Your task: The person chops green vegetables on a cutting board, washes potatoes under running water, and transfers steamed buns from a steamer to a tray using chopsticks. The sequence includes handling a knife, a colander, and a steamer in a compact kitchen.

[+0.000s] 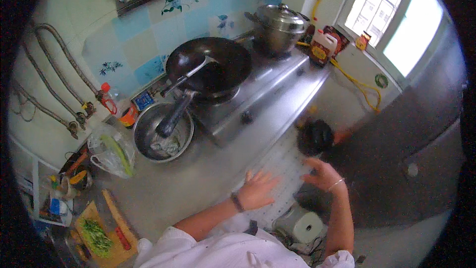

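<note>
My left hand (pixel 258 190) reaches past the counter's front edge, fingers apart and holding nothing. It looks to be near a pale, dotted surface (pixel 280 178) below the counter, but I cannot tell whether it touches it. To its right, my right hand (pixel 322 175) has bent fingers. A small dark patch shows by its fingertips, too blurred to tell whether it is held. Just beyond that hand is a round black object (pixel 316 137). A wok (pixel 227 59) stands on the gas stove (pixel 275 85), with a metal-handled utensil (pixel 193 70) lying across it.
A steel basin (pixel 140 145) sits beside the stove, under the wok's handle. A lidded steel pot (pixel 279 29) stands behind. Chopped greens (pixel 96 236) and red pieces (pixel 122 238) lie on a cutting board (pixel 108 260) at lower left. A dark cabinet-like surface (pixel 386 178) rises at right.
</note>
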Action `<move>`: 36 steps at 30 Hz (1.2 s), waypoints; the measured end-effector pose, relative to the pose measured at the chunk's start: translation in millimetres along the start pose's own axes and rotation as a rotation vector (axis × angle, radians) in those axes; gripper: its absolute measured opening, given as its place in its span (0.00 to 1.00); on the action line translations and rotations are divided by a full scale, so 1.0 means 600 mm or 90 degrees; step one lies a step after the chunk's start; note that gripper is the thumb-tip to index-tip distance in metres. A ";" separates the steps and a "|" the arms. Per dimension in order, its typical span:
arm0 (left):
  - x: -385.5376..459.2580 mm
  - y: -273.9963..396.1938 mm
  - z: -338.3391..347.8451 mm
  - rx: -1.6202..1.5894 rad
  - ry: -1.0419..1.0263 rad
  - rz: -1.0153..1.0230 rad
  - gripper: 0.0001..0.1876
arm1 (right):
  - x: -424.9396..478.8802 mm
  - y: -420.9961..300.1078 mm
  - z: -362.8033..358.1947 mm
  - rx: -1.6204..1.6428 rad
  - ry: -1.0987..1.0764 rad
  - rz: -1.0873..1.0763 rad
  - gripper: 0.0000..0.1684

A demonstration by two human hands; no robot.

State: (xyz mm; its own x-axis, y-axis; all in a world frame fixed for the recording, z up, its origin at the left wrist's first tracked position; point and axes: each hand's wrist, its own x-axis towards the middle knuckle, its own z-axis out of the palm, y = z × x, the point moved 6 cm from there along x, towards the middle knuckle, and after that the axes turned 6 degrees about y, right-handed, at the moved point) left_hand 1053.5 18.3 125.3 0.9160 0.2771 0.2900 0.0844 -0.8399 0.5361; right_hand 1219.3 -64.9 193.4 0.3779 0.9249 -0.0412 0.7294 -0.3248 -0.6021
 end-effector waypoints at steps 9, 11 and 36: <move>-0.073 -0.235 -0.020 -0.652 0.448 -0.564 0.13 | 0.186 0.304 0.010 0.335 -0.124 0.318 0.18; -0.125 -0.260 -0.036 -0.897 0.591 -0.724 0.16 | 0.266 0.242 -0.066 -0.177 0.021 0.053 0.19; -0.283 -0.166 -0.028 -0.584 1.331 -0.807 0.09 | 1.105 0.036 -0.404 -0.506 0.243 -0.199 0.16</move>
State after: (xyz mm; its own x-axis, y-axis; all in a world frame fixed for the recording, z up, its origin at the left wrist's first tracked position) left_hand 883.0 62.9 35.9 -0.6787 0.5116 -0.5268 -0.5805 0.0657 0.8116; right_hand 1623.5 493.3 346.5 0.1571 0.9114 0.3803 0.9522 -0.2419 0.1864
